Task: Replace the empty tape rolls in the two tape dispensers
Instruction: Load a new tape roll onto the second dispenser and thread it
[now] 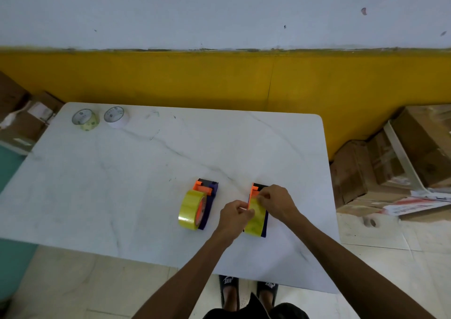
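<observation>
Two orange, black and purple tape dispensers stand near the front of the white marble table [122, 184]. The left dispenser [211, 192] carries a full yellow tape roll [191, 209] and nobody touches it. The right dispenser [264, 223] also holds a yellow tape roll [255, 217]. My left hand [233, 213] grips that roll's left side. My right hand [274, 200] pinches the tape at the roll's top, just behind the dispenser's orange front piece. Two nearly empty rolls lie at the table's far left corner, one yellowish [86, 120] and one white [115, 116].
Cardboard boxes [390, 162] are stacked on the floor to the right of the table, and more boxes [24, 116] sit at the far left. A yellow and white wall runs behind the table. My feet in black slippers [229, 292] stand under the front edge.
</observation>
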`<state>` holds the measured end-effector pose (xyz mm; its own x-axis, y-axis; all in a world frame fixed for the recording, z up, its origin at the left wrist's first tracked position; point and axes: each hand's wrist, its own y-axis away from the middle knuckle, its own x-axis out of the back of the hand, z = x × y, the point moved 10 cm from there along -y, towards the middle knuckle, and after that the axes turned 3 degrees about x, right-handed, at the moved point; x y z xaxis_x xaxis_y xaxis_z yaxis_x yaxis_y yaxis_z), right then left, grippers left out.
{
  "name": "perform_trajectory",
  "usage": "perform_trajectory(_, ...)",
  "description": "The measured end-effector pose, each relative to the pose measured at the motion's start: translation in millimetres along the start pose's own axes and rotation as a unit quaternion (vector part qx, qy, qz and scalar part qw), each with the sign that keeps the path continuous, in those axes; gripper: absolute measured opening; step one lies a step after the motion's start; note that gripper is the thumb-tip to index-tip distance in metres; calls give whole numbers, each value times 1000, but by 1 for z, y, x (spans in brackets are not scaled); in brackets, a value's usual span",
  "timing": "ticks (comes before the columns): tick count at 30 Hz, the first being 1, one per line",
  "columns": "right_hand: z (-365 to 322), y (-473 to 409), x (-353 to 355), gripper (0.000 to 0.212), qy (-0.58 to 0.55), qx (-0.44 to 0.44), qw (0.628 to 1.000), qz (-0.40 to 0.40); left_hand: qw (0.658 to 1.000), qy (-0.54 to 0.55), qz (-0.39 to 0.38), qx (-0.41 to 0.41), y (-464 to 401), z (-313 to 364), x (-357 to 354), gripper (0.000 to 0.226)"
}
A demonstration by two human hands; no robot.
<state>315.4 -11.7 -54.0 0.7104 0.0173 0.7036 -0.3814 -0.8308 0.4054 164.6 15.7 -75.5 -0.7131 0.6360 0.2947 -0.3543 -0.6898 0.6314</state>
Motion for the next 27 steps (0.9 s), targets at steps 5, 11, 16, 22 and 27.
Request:
perform_trajectory(5,-4,-16,-1,23,96,3,995,-24,997,-60,22,-49,-3,7,-1,29)
perform_trajectory(11,2,-35,-2,24,150,-4,987,-56,989,-113,47,-85,-3,5,-3,42)
perform_trajectory(16,-3,-39,-7,21,185,19,982,-27,989,-110,60,-80,-5,0,6,38)
perform_trajectory(22,1,-43,-14,41,141,8,981,-136,961,-263,51,-73,-1,7,-11,70)
perform_trajectory(27,-6,-38,-16,29,144,74,957,-242,959,-273,28,-67,-3,3,-14,58)
